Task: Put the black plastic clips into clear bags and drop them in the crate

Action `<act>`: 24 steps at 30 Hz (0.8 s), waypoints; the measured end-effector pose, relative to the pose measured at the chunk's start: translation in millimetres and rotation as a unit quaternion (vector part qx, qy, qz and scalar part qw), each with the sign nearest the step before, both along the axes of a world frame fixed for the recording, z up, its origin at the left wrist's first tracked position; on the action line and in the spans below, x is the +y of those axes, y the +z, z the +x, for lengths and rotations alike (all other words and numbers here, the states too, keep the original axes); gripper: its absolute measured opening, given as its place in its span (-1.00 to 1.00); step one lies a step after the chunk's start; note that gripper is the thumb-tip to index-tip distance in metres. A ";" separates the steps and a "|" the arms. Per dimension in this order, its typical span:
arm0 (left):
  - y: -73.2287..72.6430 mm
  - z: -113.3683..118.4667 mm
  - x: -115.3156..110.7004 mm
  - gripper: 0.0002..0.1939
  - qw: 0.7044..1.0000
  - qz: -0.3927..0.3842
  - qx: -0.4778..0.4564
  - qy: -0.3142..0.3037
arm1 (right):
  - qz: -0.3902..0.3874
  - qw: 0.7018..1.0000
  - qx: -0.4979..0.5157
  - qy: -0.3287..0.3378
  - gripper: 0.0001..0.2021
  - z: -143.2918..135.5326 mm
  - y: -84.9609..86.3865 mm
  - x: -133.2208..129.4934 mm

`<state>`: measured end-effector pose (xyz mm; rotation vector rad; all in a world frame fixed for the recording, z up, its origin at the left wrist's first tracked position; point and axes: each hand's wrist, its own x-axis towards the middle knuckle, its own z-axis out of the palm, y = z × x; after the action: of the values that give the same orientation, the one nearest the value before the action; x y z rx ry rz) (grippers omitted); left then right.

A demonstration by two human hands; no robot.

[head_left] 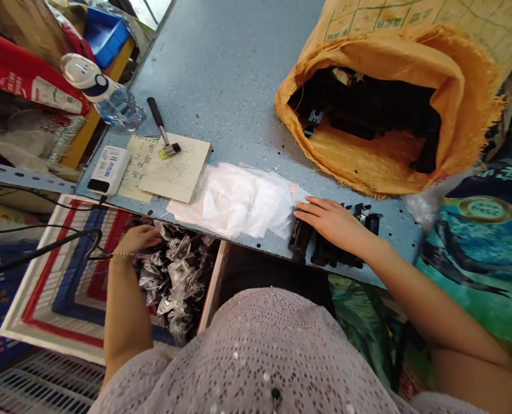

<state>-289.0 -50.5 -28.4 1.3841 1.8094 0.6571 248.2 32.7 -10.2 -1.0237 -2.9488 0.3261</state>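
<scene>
Where visible, black parts (299,238) lengthwise bodyward

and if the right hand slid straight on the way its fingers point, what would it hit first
Most likely the loose, flat pile of thin, whitish see-through plastic bags, whose edge lies just ahead of the outstretched right hand; whether it already touches them is unclear from above.

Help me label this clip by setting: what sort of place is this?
Probably a small packing workshop: an open orange sack holds black parts, thin plastic bags lie piled on the worktop, and a crate below holds dark items in clear wrapping.
</scene>
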 end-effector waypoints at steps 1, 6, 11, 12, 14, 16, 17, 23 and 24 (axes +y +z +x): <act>4.8 16.3 -5.6 -0.38 0.998 -0.047 -0.021 -0.039 | -0.001 1.000 -0.005 0.015 -0.57 -2.3 -0.7 4.8; 18.5 149.0 4.1 -0.66 0.994 -0.025 -0.082 -0.072 | -0.031 0.999 0.004 -0.021 -0.71 -11.5 10.8 14.1; -13.3 220.9 57.9 -0.90 0.984 0.082 0.155 -0.029 | -0.204 0.902 0.266 -0.272 -0.71 -37.4 11.2 -10.9; -18.7 217.7 64.3 -0.89 0.986 0.073 0.141 -0.042 | -0.275 0.843 0.344 -0.309 -0.72 -49.7 8.5 -16.2; -24.7 202.9 69.7 -0.85 0.994 0.070 0.057 -0.054 | -0.421 0.692 0.474 -0.343 -0.71 -81.3 2.5 -22.6; -24.9 188.4 68.0 -0.86 0.996 0.066 -0.054 -0.031 | -0.529 0.558 0.548 -0.330 -0.70 -116.9 -3.6 -21.6; -23.8 183.8 65.9 -0.88 0.992 0.063 -0.107 -0.012 | -0.563 0.513 0.565 -0.317 -0.70 -133.7 -6.8 -18.7; -23.3 182.0 58.4 -0.72 0.973 0.103 -0.193 0.076 | -0.580 0.466 0.570 -0.349 -0.77 -177.9 -30.6 0.8; -25.1 182.7 58.8 -0.72 0.973 0.107 -0.184 0.084 | -0.565 0.472 0.577 -0.353 -0.76 -177.0 -33.6 0.6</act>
<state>-106.3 8.3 -53.5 1.1557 1.6006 1.1474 71.2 33.3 -43.8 -1.0812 -0.6809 1.9472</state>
